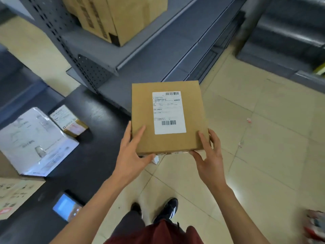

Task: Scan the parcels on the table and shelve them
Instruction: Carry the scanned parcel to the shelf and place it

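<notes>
Parcel (168,117), brown carton w/ white label up, held off the black table (91,138), above floor before grey shelf (149,55). Left hand (131,154) and right hand (209,155) grip its near corners, fingers curled on top and thumbs at near edge.

Both bare forearms reach forward from the bottom of the view, converging toward the middle. The left hand (131,152) clasps the near left corner of the cardboard parcel (168,117), index finger laid straight across its top face, thumb hooked under the near edge. The right hand (210,155) takes the near right corner, fingers spread along the right side and top, thumb pressed at the near edge, and the parcel is carried level in the air just off the right edge of the dark table (91,138).
</notes>
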Motion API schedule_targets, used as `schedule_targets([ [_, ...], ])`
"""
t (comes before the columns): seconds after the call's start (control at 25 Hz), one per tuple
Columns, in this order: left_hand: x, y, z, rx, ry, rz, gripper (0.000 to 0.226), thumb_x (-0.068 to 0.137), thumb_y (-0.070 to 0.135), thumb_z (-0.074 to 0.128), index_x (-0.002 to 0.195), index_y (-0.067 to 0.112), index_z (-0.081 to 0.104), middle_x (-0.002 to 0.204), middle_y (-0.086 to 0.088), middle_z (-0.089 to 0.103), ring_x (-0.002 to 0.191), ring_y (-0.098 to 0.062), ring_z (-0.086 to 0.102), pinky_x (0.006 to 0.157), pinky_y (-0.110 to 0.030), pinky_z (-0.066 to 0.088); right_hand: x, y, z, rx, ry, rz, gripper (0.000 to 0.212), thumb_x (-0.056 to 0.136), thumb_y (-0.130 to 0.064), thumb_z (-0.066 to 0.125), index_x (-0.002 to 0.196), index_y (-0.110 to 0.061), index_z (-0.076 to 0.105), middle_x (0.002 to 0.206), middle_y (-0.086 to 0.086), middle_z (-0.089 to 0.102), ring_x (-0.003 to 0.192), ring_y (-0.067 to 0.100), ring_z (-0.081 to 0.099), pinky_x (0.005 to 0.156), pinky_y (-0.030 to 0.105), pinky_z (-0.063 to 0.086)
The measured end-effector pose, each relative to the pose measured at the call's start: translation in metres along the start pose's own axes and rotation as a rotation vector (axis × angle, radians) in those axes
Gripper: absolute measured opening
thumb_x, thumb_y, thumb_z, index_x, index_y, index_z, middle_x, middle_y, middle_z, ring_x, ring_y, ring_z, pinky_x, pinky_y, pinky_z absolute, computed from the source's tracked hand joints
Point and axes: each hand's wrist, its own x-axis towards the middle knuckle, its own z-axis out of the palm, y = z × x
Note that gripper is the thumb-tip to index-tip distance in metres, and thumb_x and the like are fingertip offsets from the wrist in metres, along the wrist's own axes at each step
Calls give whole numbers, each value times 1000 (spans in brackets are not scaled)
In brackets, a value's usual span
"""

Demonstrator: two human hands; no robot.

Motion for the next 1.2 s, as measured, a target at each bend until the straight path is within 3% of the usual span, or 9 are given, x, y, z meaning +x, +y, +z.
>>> schedule_targets([
  [0.16, 22, 45, 14, -57, -21, 138, 97, 76, 23, 90, 145, 63, 34, 164, 32, 3, 148, -1, 24, 106, -11, 40, 7, 7, -45, -17, 131, 45, 71, 85, -15, 79, 148, -24, 46, 157, 10, 30, 140, 33, 40, 101, 50, 52],
  [0.2, 28, 57, 17, -61, -34, 165, 96, 75, 24, 90, 143, 64, 35, 164, 32, 5, 148, 0, 25, 105, -9, 38, 9, 9, -56, -27, 159, 54, 71, 84, -15, 79, 147, -23, 47, 157, 12, 32, 140, 34, 41, 100, 52, 53],
  [0.4, 69, 108, 42, -40, -123, 266, 91, 75, 28, 90, 150, 47, 43, 166, 26, 12, 147, 1, 28, 116, -33, 39, 24, 30, -103, -34, 261, 136, 68, 86, -15, 79, 147, -24, 51, 157, 8, 35, 141, 29, 39, 105, 45, 46],
  [0.56, 121, 139, 64, -46, -169, 317, 92, 74, 32, 90, 147, 58, 39, 164, 32, 8, 150, 0, 24, 120, -45, 35, 58, 49, -129, -43, 332, 170, 68, 85, -14, 79, 147, -23, 51, 159, 5, 34, 140, 13, 34, 108, 37, 37],
  [0.64, 149, 151, 80, -63, -177, 329, 95, 73, 34, 90, 144, 64, 36, 163, 36, 6, 149, 2, 23, 120, -43, 35, 85, 64, -137, -57, 350, 180, 68, 85, -15, 78, 147, -23, 52, 159, 4, 34, 138, 7, 32, 107, 36, 36],
  [0.8, 204, 172, 117, -131, -192, 310, 92, 72, 32, 92, 146, 54, 43, 162, 38, 9, 145, 13, 23, 118, -36, 35, 131, 98, -150, -71, 360, 199, 68, 86, -20, 76, 147, -30, 48, 159, 0, 33, 138, 16, 37, 107, 43, 40],
  [0.92, 247, 199, 143, -160, -240, 309, 90, 72, 29, 92, 145, 53, 46, 160, 39, 12, 142, 16, 25, 117, -30, 34, 165, 125, -169, -89, 391, 207, 70, 86, -17, 77, 148, -30, 47, 160, -1, 32, 140, 11, 34, 110, 46, 40],
  [1.04, 286, 241, 169, -177, -276, 353, 91, 71, 25, 93, 147, 46, 46, 163, 32, 15, 140, 20, 24, 117, -25, 30, 198, 148, -199, -116, 452, 215, 70, 85, -14, 79, 147, -27, 49, 159, 4, 35, 136, 24, 42, 107, 50, 44],
  [1.2, 327, 290, 200, -147, -294, 396, 91, 70, 25, 93, 148, 41, 49, 165, 28, 15, 143, 16, 24, 120, -26, 27, 229, 177, -234, -140, 509, 245, 69, 84, -12, 80, 146, -24, 52, 159, 4, 36, 132, 19, 45, 106, 42, 43],
])
